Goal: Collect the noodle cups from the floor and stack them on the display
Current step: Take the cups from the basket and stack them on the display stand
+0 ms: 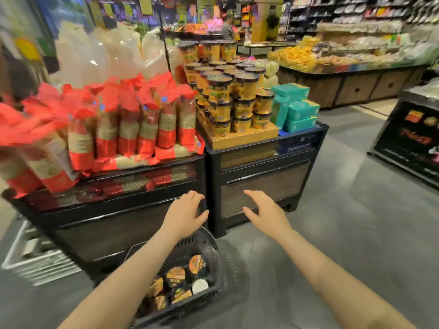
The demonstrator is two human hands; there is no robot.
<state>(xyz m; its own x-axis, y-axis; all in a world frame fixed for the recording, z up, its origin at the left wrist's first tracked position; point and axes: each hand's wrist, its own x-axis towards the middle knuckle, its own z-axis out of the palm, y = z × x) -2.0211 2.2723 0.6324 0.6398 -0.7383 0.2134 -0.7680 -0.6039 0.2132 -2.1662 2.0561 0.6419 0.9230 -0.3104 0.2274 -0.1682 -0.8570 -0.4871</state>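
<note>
Several yellow noodle cups (177, 279) with dark lids lie in a black basket (215, 255) on the floor below my arms. More of the same cups stand stacked in tiers (237, 96) on a tan board on the black display stand (263, 167). My left hand (185, 214) hangs above the basket's far rim with fingers loosely curled, holding nothing. My right hand (266, 212) reaches forward in front of the stand, fingers spread and empty.
A second stand at the left carries red-wrapped packages (128, 124). Teal boxes (297, 108) sit right of the cup stack. White crates (35, 252) lie on the floor at the left. A black sign board (413, 136) stands at the right, across grey floor.
</note>
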